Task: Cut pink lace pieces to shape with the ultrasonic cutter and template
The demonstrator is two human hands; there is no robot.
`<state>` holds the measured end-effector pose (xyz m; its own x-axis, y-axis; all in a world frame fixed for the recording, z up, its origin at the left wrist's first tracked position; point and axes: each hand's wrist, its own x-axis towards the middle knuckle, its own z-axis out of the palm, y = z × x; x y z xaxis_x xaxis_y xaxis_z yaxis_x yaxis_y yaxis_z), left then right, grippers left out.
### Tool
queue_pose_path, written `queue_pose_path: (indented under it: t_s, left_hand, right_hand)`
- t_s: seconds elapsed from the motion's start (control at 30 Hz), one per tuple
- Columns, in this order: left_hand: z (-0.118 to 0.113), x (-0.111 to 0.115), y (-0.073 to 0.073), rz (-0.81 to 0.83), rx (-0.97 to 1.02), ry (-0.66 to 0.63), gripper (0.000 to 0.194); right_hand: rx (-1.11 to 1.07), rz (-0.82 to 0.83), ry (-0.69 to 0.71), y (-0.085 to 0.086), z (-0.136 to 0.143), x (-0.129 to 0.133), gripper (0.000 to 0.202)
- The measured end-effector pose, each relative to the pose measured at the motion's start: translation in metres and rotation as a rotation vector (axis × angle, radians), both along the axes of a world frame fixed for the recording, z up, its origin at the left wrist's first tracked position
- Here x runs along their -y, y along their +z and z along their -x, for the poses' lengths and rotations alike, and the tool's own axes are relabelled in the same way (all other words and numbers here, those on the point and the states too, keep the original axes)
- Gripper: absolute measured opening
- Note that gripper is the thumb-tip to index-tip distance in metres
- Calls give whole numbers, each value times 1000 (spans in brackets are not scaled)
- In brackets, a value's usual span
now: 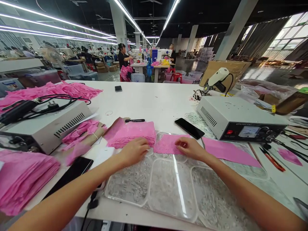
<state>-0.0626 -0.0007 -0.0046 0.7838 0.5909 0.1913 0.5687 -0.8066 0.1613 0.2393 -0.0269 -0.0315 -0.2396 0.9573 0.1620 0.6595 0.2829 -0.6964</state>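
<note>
My left hand (135, 150) has its fingers bent and close together at the front right corner of a layered stack of pink fabric pieces (134, 132). What its fingertips grip is hidden. My right hand (190, 148) is curled, thumb and forefinger closed at the right edge of a smaller pink fabric piece (166, 143). That piece lies flat between my hands on a clear, compartment-shaped plastic sheet (172, 189). Beyond my right wrist, a long pink fabric strip (231, 152) lies flat.
Grey control boxes stand left (45, 125) and right (240, 115). A black phone (189, 127) and a marker (134, 120) lie beyond my hands. More pink fabric (24, 179) is piled left. Orange-handled snips (273, 159) lie right. Co-workers sit at sewing machines farther back.
</note>
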Motion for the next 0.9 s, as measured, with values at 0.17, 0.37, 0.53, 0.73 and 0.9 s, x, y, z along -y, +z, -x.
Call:
queue_pose_path:
  t_s: [0.17, 0.37, 0.53, 0.73, 0.9]
  left_hand:
    - [-56, -1, -18, 43, -154, -15, 16]
    - [-61, -6, -13, 100, -196, 91, 20]
    - [-62, -10, 1, 155, -94, 137, 24]
    - [-66, -16, 6, 186, 76, 140, 23]
    - [-56, -14, 0, 202, 164, 169, 19]
  right_hand:
    - [18, 34, -17, -6, -14, 17, 17]
    - [-8, 50, -5, -7, -17, 18, 19]
    - [20, 52, -9, -1, -15, 22, 23]
    - [343, -169, -205, -3, 16, 22, 19]
    - [384, -188, -300, -14, -3, 20, 20]
